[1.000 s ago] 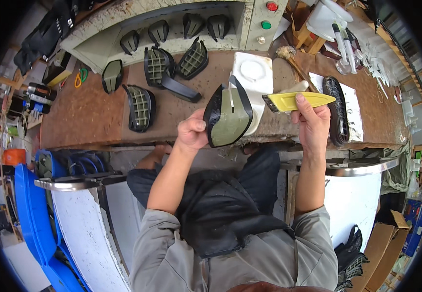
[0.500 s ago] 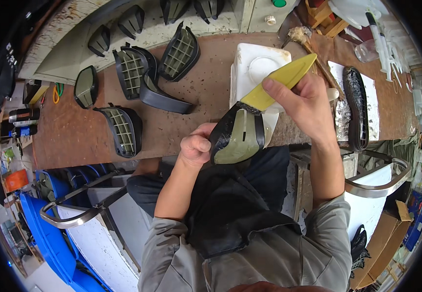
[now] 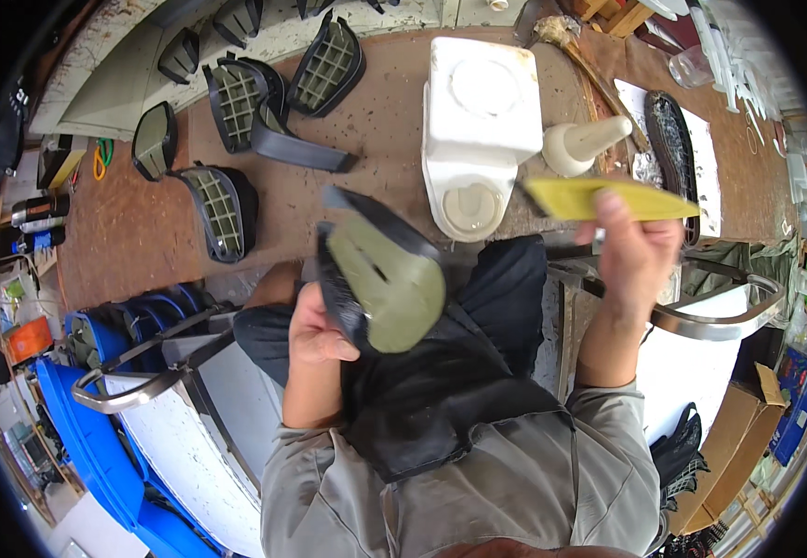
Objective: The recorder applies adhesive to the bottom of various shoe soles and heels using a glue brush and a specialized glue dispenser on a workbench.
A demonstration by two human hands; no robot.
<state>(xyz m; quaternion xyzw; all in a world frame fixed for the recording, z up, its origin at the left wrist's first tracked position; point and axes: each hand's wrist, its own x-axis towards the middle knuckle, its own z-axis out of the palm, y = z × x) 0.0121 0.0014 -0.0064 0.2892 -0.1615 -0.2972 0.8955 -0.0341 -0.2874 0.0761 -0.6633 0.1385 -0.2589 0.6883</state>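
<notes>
My left hand (image 3: pixel 315 325) grips a black shoe-sole part (image 3: pixel 380 274) with an olive-green face, held over my lap in front of the brown workbench (image 3: pixel 385 121). My right hand (image 3: pixel 634 251) holds a flat yellow strip (image 3: pixel 608 198) up near the bench's front edge, to the right of the sole part. The two pieces are apart. Just behind them on the bench stands a white square container (image 3: pixel 480 116) with a round opening in its near side, and a white cone-tipped bottle (image 3: pixel 582 144) lies beside it.
Several black sole parts with green grid insides (image 3: pixel 227 209) lie on the left of the bench. A dark sole (image 3: pixel 671 139) rests on white paper at right, a brush (image 3: pixel 562 37) behind. White metal-framed stands (image 3: pixel 171 409) flank my legs; a blue crate (image 3: pixel 78 409) sits left.
I lowered the sole part toward my lap and turned its green face up. My right hand drew the yellow strip away from it to the right, now level.
</notes>
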